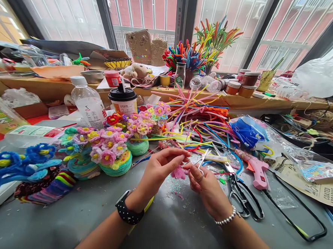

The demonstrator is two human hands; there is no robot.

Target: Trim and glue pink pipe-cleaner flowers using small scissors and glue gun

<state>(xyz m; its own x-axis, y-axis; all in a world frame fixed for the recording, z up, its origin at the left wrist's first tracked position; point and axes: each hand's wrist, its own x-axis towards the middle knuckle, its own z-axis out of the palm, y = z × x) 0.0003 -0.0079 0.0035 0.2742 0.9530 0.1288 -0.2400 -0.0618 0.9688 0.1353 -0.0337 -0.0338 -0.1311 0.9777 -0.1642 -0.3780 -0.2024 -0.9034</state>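
Observation:
My left hand [164, 165] is closed in a pinch, thumb against fingers, at a pink fuzzy pipe-cleaner flower [178, 172] that shows just below the fingertips. The exact grip point is hidden by the fingers. In my right hand [206, 185] is a small pair of scissors [204, 157], its blades pointing up and away and a finger by the handle loop. Both hands nearly meet over the table. Pink and green fuzz bits [179, 194] lie on the grey tabletop [160, 233] beneath them.
Large black-handled scissors [239, 198] and a pink glue gun [260, 175] with a black cord lie to the right. Pipe-cleaner flower pots [114, 166], a plastic bottle [88, 104] and a lidded cup [124, 103] stand left. Loose pipe cleaners [201, 113] are heaped behind.

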